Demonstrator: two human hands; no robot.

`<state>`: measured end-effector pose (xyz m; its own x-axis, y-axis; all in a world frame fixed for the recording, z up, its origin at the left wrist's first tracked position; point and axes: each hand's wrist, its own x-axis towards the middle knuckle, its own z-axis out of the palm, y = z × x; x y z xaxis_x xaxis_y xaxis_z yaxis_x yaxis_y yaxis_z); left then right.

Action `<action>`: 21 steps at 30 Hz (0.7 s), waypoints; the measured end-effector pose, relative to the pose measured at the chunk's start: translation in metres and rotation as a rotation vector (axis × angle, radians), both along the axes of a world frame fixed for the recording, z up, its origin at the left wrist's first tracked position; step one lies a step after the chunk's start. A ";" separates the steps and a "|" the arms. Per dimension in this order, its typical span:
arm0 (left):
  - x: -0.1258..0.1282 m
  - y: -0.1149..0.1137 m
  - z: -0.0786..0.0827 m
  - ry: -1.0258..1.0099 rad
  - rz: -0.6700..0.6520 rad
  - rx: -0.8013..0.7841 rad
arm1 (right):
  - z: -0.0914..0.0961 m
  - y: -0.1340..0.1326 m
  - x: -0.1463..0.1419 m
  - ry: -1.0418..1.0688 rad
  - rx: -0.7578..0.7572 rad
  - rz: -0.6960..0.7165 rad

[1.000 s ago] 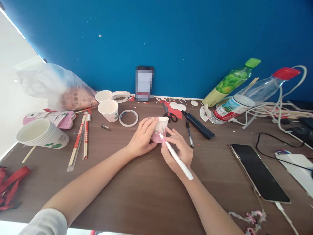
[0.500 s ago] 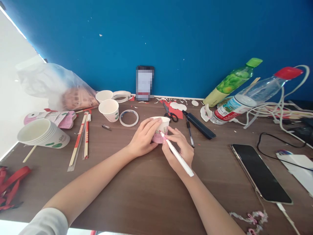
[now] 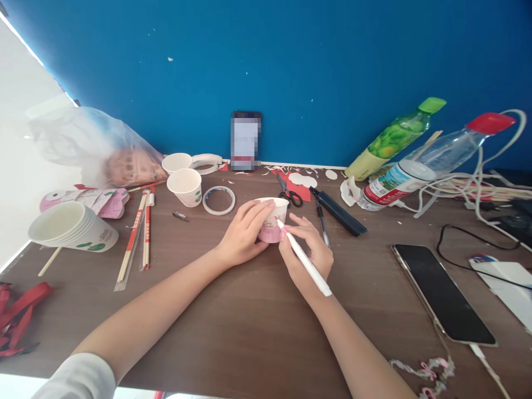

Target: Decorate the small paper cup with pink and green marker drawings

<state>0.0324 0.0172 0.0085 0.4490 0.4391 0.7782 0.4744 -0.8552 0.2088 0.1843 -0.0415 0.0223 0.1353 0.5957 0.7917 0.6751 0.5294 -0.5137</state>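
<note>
At my brown desk (image 3: 249,332), my left hand (image 3: 243,235) wraps the side of a small paper cup (image 3: 272,219) w/ a pink lower band, standing upright mid-desk just in front of the scissors (image 3: 287,192). My right hand (image 3: 310,257) pinches a white marker (image 3: 303,257), tip touching the cup's wall.

Risk, as I judge it: the cup is light & empty, so pressing too hard could dent it or tip it toward the scissors; a slip of my left grip would smear the pink line. The black pen (image 3: 321,224) lies just beside my right knuckles & could get knocked.

Vs. a sec ago: the marker tip sits higher & further right on the cup; my left hand hasn't shifted.
</note>
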 end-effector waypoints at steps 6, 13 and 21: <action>0.000 0.000 -0.002 0.012 0.004 -0.016 | -0.002 0.001 0.001 0.073 -0.011 -0.025; -0.001 -0.002 -0.002 -0.024 0.103 -0.069 | -0.001 -0.003 0.001 0.157 -0.075 0.027; 0.000 -0.001 -0.005 -0.060 0.036 -0.137 | 0.000 -0.005 -0.003 0.164 -0.139 0.118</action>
